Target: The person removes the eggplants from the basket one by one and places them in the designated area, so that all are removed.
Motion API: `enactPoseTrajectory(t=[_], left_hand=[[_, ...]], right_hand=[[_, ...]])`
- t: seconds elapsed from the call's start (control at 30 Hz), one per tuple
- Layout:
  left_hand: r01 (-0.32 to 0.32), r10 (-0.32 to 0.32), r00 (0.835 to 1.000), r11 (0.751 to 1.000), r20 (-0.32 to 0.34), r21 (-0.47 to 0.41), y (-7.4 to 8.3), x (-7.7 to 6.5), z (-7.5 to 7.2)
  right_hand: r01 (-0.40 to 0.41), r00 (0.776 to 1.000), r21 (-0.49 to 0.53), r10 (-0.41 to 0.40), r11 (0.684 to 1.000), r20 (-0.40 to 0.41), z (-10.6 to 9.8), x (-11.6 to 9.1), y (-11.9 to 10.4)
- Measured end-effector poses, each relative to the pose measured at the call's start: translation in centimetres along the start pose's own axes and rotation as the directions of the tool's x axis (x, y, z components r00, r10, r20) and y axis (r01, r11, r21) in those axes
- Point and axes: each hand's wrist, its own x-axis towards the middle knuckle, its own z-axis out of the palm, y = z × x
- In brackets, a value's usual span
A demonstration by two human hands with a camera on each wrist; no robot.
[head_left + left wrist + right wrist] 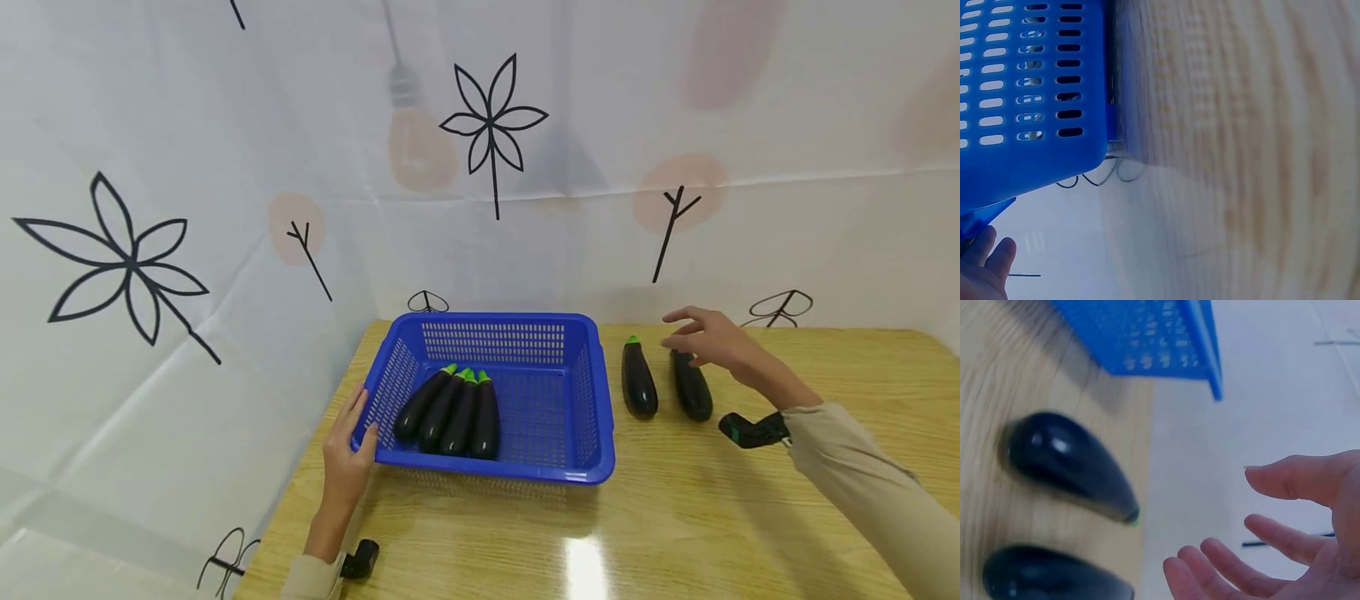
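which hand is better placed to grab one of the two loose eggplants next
Probably the right hand: it's empty and close to those eggplants, while the left hand touches the basket, farther away.

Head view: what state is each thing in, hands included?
Blue basket: upright on the table, partly filled.
Four eggplants: side by side in the basket's left part.
Left loose eggplant: lying on the table, untouched.
Right loose eggplant: lying on the table, stem end hidden.
Left hand: on the basket's left rim.
Right hand: near the right loose eggplant, holding nothing.
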Motion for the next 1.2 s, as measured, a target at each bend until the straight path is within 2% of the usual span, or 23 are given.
enactPoseTrajectory(t=[0.1, 0.3, 0.43, 0.63, 0.87, 1.2], left_hand=[[0.002, -0.002, 1.000, 1.000, -0.002, -0.009, 0.4, 0.1, 0.0], [0.032, -0.032, 0.999, 0.999, 0.008, 0.003, -1.9, -0.6, 0.4], [0.037, -0.037, 0.999, 0.999, 0.015, -0.006, -2.6, -0.8, 0.4], [0.029, -0.029, 1.000, 1.000, 0.008, 0.005, -2.6, -0.8, 0.5], [-0.015, 0.015, 1.000, 1.000, -0.006, -0.006, -2.8, -0.7, 0.6], [0.006, -0.006, 1.000, 1.000, 0.010, -0.011, -2.6, -0.8, 0.4]], right_hand=[[0.000, 1.000, 0.014, -0.001, 1.000, 0.020, 0.4, -0.1, -1.0], [0.021, 0.999, 0.039, -0.022, 0.999, 0.040, 1.2, -0.3, -2.8], [0.053, 0.997, 0.062, -0.056, 0.997, 0.058, 1.6, -0.5, -3.9], [0.069, 0.995, 0.082, -0.075, 0.994, 0.072, 2.4, -0.6, -5.5], [0.073, 0.993, 0.102, -0.081, 0.992, 0.081, 3.2, -0.6, -7.0], [0.059, 0.986, 0.156, -0.082, 0.986, 0.143, 4.5, 0.1, -8.7]])
